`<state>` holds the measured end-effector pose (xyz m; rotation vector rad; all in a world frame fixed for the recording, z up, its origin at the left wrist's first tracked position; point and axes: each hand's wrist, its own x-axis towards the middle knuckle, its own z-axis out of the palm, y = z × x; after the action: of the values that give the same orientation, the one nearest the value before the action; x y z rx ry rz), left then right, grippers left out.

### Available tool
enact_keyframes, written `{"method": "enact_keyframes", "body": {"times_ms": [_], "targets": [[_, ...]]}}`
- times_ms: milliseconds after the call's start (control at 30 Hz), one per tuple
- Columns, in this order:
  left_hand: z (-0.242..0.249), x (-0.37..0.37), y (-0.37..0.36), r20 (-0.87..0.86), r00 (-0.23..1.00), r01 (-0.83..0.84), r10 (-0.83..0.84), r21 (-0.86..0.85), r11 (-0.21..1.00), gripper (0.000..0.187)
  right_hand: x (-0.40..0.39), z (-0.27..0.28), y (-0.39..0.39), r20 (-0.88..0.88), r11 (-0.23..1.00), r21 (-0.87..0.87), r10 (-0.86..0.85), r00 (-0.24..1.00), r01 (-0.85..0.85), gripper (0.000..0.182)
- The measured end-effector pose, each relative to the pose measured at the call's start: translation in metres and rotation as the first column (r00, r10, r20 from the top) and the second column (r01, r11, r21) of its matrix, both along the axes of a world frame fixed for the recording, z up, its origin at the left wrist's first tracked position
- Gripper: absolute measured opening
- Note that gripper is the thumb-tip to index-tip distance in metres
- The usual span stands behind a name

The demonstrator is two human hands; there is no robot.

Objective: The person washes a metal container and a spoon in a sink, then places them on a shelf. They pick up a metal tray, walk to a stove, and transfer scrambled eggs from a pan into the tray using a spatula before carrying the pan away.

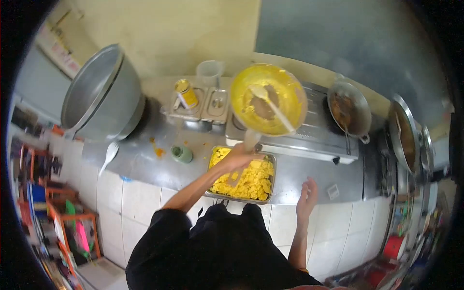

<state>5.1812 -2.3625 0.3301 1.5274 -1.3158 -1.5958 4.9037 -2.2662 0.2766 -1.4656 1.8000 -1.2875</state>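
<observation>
My left hand (238,158) is closed around the handle (251,138) of a yellow-coated frying pan (293,118), which is over the front of the stove. A pale spatula (273,107) lies inside the pan, among yellow residue. Just below my left hand, a metal tray (272,186) holds a heap of yellow scrambled egg (256,180). A flat brownish piece (235,178) shows over the egg beneath that hand; I cannot make out what it belongs to. My right hand (307,197) is held in front of the counter edge, right of the tray, fingers apart and holding nothing.
A large grey pot (108,92) stands on the left, near a white spoon (110,153). Beside metal containers (215,105) are a yellow can (187,93), a clear jug (210,72) and a greenish jar (181,154). On the right are two used woks (349,106).
</observation>
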Motion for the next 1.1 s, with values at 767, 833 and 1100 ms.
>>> {"method": "enact_keyframes", "body": {"times_ms": [767, 833, 1100], "targets": [[-0.018, -0.096, 0.373, -0.124, 0.222, 0.951, -0.967, 0.247, 0.186, 0.036, 0.043, 0.068, 0.523, -0.376, 0.546, -0.027, -0.782, 0.498, 0.837, 0.015], [-0.031, -0.124, 0.426, -0.173, 0.237, 0.938, -0.956, 0.298, 0.178, 0.032, 0.064, 0.055, 0.585, -0.259, 0.475, 0.039, -0.845, 0.468, 0.879, 0.017], [-0.063, -0.261, 0.644, -0.243, 0.23, 0.896, -0.943, 0.431, 0.107, 0.023, 0.043, 0.033, 0.859, -0.137, 0.181, 0.121, -0.971, 0.197, 0.976, 0.014]]}}
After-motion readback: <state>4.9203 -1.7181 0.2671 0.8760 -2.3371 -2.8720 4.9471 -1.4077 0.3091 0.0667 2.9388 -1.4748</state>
